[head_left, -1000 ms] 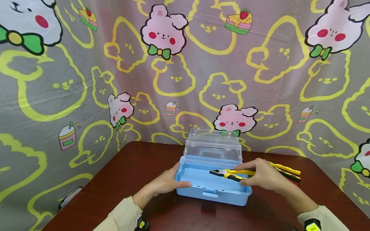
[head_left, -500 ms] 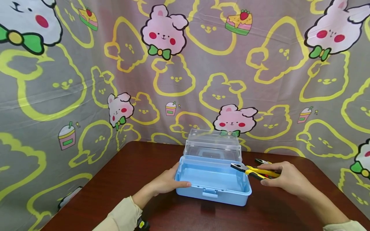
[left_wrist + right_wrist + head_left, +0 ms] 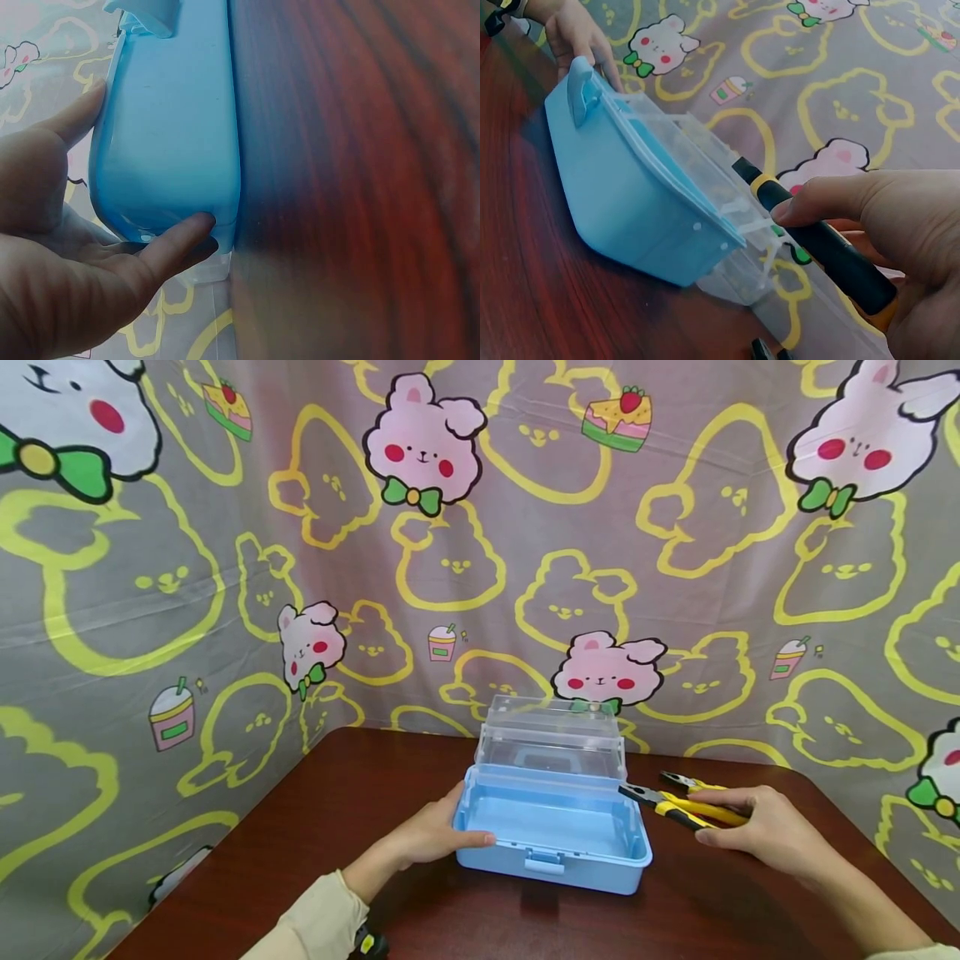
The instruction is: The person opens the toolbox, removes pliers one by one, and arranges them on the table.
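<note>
A light blue toolbox (image 3: 498, 860) stands on the table, its clear lid (image 3: 551, 747) swung up at the back and its inside bare. My left hand (image 3: 427, 835) grips the box's left end, thumb on the front rim and fingers against the side wall (image 3: 169, 112). To the right of the box, my right hand (image 3: 776, 831) pinches combination pliers (image 3: 684, 816) by their yellow and black handles. The pliers' jaws point left, overlapping the box's right rim in the head view. In the right wrist view, a black handle (image 3: 832, 259) shows under the thumb.
A second pair of yellow and black pliers (image 3: 681, 780) lies behind the right hand, partly hidden by it. The dark red wooden table (image 3: 330, 793) ends at a patterned cloth (image 3: 517, 610) hung behind and at the sides. A latch (image 3: 543, 862) sits on the box's front.
My right hand has carried the pliers rightward, from over the toolbox to beyond its right edge. The second pliers' head has come into sight. My left hand and the box stay put.
</note>
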Tool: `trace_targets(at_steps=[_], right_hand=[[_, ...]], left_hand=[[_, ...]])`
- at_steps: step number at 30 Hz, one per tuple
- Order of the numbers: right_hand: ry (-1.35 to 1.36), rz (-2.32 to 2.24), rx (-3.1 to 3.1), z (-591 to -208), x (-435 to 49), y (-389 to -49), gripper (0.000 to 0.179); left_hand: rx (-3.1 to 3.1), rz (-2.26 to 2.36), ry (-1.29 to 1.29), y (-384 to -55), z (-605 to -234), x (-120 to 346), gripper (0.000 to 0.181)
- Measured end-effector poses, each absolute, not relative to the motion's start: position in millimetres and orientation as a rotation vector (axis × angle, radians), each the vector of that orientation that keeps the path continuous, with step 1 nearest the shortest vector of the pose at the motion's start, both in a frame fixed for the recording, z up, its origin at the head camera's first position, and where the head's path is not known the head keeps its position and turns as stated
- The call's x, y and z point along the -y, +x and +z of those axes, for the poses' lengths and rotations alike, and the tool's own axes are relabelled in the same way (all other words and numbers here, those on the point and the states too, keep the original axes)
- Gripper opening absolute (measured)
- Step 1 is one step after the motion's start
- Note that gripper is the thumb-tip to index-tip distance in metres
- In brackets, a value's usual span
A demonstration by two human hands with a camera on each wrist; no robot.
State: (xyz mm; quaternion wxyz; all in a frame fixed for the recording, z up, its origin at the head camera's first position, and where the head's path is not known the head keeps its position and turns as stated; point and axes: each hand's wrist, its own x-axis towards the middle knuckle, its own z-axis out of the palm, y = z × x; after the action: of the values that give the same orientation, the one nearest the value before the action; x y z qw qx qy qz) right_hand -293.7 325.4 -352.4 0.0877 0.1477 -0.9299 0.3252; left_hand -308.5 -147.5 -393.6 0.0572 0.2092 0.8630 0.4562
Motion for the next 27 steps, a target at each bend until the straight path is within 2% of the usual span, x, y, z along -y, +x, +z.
trace_targets(at_steps=[16,27], right_hand=[[0.339,0.94,2.816,-367.4,-355.2,-292.6,0.056],[0.305,0.962,2.925,-400.7,-372.9,-306.3,0.057]], left_hand=[[-2.611,1.394,0.651,-307.8,-393.2,148.0,0.11],[-2.61,1.394,0.65,-307.8,-392.3,147.2,0.107]])
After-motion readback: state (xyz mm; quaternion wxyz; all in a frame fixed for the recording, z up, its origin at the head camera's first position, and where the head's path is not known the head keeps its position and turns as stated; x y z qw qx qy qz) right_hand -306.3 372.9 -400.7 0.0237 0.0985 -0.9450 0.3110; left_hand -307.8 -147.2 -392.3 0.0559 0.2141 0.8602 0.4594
